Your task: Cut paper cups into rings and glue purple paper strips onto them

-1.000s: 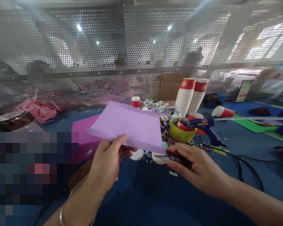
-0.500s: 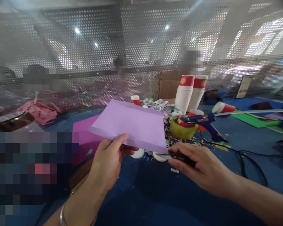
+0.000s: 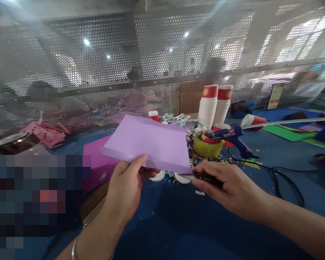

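Currently, the left hand (image 3: 124,191) pinches the lavender sheet (image 3: 151,142) at its near edge, thumb above and fingers below. The sheet is above the table (image 3: 165,227), at center, sloping slightly. The right hand (image 3: 230,189) is closed around a dark-handled tool (image 3: 209,178), its blade pointing left at the sheet's near right corner; blade contact cannot be confirmed.

Hazards: the sheet is held by one hand only, so sideways blade pressure could swing or crease it and cause a ragged edge. The left fingers lie on the blade's line; a slip leftward could reach them. The glue gun (image 3: 233,135), leaning on the yellow tape roll (image 3: 208,146), could be dislodged if the right forearm snags its cord (image 3: 289,184). Whether it is hot cannot be determined.

Clearance: the near table is largely open. Far of the sheet, scraps (image 3: 178,124) and cup stacks (image 3: 208,108) restrict reach. At left, the magenta sheet (image 3: 100,155) lies partly beneath the lavender one.
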A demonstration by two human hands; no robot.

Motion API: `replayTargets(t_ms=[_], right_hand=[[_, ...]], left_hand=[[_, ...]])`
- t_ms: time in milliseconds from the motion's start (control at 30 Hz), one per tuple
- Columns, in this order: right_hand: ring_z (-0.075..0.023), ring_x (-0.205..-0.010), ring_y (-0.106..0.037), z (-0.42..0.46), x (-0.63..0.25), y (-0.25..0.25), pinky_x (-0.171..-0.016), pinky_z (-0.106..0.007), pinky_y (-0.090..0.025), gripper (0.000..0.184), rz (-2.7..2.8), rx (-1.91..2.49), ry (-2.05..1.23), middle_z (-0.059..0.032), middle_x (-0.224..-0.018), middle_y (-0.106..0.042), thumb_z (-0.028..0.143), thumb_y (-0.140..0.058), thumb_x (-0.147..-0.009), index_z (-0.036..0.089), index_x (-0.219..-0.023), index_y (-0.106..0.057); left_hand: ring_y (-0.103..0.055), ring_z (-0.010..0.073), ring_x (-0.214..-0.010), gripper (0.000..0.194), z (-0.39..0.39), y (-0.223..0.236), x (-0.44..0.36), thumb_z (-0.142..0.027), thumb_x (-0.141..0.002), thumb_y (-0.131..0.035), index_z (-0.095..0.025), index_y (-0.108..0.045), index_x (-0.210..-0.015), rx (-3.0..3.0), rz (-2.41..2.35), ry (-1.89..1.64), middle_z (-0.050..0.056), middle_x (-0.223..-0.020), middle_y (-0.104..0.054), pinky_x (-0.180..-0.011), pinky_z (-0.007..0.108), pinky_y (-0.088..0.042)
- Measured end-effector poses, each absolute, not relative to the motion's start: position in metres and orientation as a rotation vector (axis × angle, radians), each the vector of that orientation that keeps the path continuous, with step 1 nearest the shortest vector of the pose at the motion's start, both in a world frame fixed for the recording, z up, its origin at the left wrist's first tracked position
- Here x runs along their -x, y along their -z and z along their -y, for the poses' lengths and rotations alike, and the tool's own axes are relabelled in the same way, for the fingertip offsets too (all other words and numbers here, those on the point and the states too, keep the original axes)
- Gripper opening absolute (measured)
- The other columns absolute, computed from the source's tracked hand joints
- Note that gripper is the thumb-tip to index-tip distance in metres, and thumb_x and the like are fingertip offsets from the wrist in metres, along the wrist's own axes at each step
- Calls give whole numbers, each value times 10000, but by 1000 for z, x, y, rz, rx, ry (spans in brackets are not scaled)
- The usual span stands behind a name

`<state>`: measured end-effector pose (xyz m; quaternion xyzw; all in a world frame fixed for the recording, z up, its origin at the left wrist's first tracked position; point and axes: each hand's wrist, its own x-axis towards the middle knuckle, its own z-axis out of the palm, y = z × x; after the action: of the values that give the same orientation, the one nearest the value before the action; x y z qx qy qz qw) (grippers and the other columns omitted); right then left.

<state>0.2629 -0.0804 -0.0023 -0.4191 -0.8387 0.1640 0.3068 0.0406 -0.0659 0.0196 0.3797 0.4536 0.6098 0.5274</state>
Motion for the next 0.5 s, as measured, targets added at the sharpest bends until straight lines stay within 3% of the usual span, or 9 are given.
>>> replayTargets(t_ms=[233,500], right_hand=[[-136,-612,-549,83,-263,5,-574,-244,-400,177,2232,1070,-381,6,-691,-588,314,-491,-957,214,-819,-537],[-130,-599,-521,85,-263,7,-570,-245,-392,200,2209,1076,-371,13,-675,-557,316,-463,-971,214,-806,-513]], left_hand=[[-642,117,-581,78,66,-18,-42,-215,-707,-734,-150,-718,-747,-908,-1056,-1464,27,-763,-731,-506,205,-518],[-662,141,-647,93,68,-16,-44,-207,-700,-749,-140,-704,-745,-876,-1055,-1482,27,-724,-705,-541,216,-538]])
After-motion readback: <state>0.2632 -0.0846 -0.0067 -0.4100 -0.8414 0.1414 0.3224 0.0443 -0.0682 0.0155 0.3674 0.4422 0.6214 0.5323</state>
